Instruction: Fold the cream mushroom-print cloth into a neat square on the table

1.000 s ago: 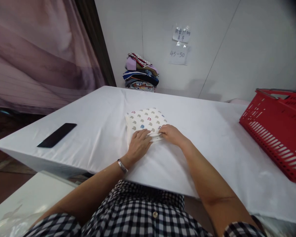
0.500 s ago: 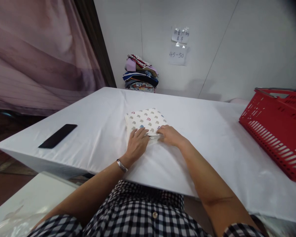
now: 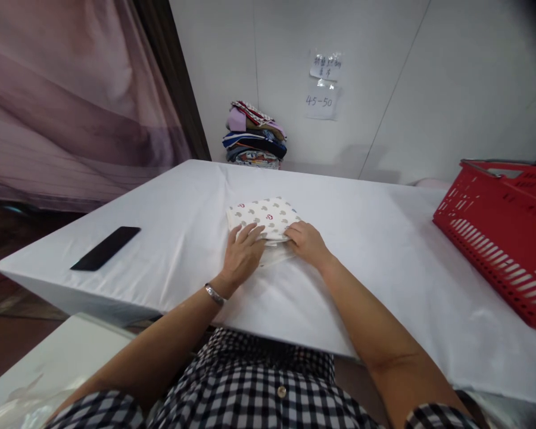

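Lying midway along the table [image 3: 361,238], nearer its front edge, the folded cloth [image 3: 264,215] sits under both hands. The left hand [image 3: 241,256] presses flat, fingers spread; the right hand [image 3: 307,243] curls over the near fold, gripping it. Soft white fabric, small printed motifs, rounded corners.

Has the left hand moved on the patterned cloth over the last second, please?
Yes. The left hand has slid left and farther up the patterned cloth, toward the phone side.
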Tool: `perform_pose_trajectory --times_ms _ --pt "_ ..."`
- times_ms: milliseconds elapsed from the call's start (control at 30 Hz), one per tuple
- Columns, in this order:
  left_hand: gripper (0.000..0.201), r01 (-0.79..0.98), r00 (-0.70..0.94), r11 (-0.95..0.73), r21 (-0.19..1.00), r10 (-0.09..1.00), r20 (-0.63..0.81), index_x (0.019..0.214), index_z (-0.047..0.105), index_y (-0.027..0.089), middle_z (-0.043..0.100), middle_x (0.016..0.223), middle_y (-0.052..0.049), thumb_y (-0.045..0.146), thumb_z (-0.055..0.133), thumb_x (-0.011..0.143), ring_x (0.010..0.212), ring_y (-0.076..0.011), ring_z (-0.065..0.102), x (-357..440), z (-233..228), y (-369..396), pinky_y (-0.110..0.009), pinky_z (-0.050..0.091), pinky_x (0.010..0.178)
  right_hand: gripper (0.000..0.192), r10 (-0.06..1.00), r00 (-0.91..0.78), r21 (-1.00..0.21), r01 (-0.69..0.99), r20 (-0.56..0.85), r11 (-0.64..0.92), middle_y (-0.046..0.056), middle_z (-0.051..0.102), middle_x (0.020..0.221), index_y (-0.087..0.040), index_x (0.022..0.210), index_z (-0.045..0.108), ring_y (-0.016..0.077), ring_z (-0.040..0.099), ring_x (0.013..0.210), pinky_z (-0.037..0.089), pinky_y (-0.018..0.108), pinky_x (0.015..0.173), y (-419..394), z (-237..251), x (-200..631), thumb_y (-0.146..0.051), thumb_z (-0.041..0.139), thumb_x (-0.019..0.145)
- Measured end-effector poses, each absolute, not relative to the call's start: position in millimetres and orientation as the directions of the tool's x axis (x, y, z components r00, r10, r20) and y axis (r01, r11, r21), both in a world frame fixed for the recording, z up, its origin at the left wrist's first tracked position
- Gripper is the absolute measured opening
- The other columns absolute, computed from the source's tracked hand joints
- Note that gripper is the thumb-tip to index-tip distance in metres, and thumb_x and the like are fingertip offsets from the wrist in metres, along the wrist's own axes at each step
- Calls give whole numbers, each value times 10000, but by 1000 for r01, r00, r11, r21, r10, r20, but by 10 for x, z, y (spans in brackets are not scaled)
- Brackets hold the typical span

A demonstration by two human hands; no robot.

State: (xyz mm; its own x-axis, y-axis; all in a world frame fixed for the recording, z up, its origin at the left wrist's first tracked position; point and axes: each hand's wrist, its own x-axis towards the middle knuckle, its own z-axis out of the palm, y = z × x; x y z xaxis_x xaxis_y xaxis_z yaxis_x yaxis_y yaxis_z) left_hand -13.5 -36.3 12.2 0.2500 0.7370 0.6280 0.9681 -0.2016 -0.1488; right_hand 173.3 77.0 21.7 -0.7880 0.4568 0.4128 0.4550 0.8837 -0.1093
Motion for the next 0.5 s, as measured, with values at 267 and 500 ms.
perform_pose_trajectory --times_ms 267,500 --pt "194 948 317 -262 -179 797 514 866 690 221 622 1209 -46 161 506 864 1188 -250 501 -122 -2 -466 -477 327 1041 157 436 -846 -139 413 308 900 61 626 908 -175 877 661 199 511 877 337 309 790 801 79 1720 -107 544 797" --pt "231 949 314 -284 -137 806 502 928 685 219 638 1171 -62 154 471 867 1152 -245 523 -95 28 -445 -472 354 1012 227 482 -802 -251 415 353 874 71 630 1071 -199 1050 638 217 520 1016 366 326 858 869 65 1893 -239 582 834"
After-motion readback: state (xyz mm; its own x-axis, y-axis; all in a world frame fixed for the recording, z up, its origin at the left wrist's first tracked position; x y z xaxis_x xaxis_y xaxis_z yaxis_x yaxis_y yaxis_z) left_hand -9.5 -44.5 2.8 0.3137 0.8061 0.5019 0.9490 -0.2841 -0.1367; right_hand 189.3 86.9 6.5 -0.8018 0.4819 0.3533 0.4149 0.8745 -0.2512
